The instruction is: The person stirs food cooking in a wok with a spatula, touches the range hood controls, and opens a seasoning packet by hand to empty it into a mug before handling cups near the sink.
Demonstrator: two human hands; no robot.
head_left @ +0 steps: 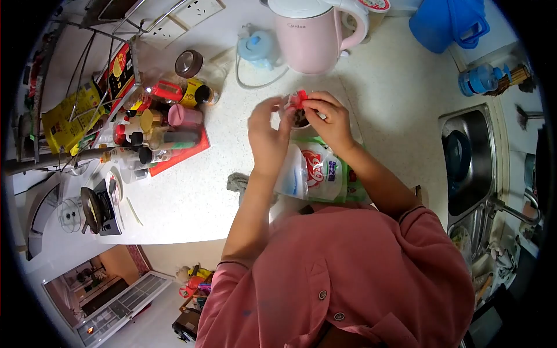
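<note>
Both hands meet over the counter, at a small red wrapper (298, 99). My right hand (329, 119) pinches the red wrapper between thumb and fingers. My left hand (270, 134) is slightly blurred, its thumb and fingers curved round the other side of the wrapper; what its fingertips hold is hard to make out. Just below the wrapper is a small round container with dark contents (300, 120), partly hidden by the hands. A white and green plastic bag with red print (316, 171) lies between my forearms, close to my body.
A pink kettle (307, 40) and a light blue pot (257, 49) stand at the back. Bottles and jars crowd a red tray (191, 156) on the left. A grey cloth (237, 183) lies by my left forearm. The sink (473, 156) and a blue jug (444, 26) are on the right.
</note>
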